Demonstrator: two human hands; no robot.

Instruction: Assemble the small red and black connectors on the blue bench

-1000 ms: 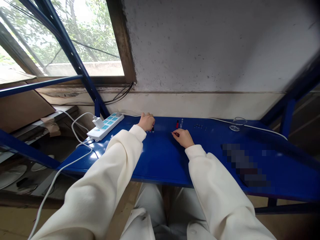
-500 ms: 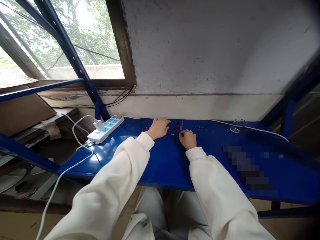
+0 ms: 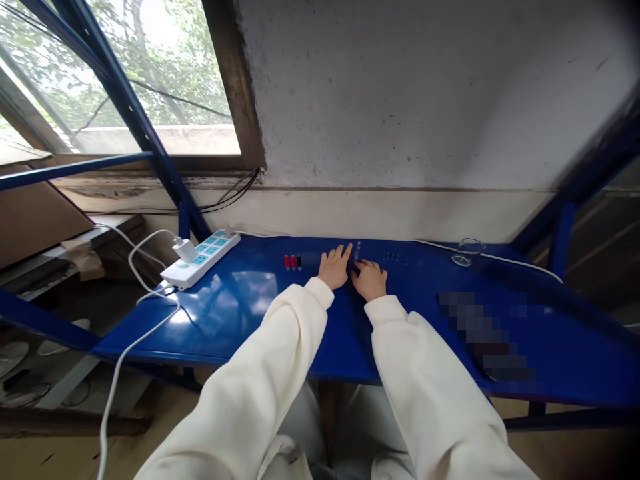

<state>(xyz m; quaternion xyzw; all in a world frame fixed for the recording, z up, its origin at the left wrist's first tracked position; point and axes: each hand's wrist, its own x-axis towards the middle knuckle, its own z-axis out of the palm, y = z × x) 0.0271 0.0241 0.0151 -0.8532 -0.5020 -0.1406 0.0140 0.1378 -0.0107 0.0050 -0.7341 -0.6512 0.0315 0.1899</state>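
My left hand (image 3: 334, 268) lies low over the blue table with its fingers spread, the index fingertip beside a short row of small clear plastic pieces (image 3: 357, 250). Close on its right, my right hand (image 3: 370, 280) has its fingers curled and thumb pressed in at the tabletop. What it pinches, if anything, is hidden. To the left of my hands, two small red cylinders (image 3: 290, 262) stand beside a black one (image 3: 299, 262). Several tiny clear or metallic parts (image 3: 393, 256) sit to the right of my right hand.
A white power strip (image 3: 200, 259) with a plug and cord lies on the left of the blue table (image 3: 240, 333). A clear round container (image 3: 470, 247) stands at the back right, near a white cable along the wall. A blurred dark object (image 3: 480, 333) lies front right.
My left hand has moved right, close to my right hand, uncovering the red and black cylinders. A red piece and a small brass-coloured part seen between the hands are out of sight now.
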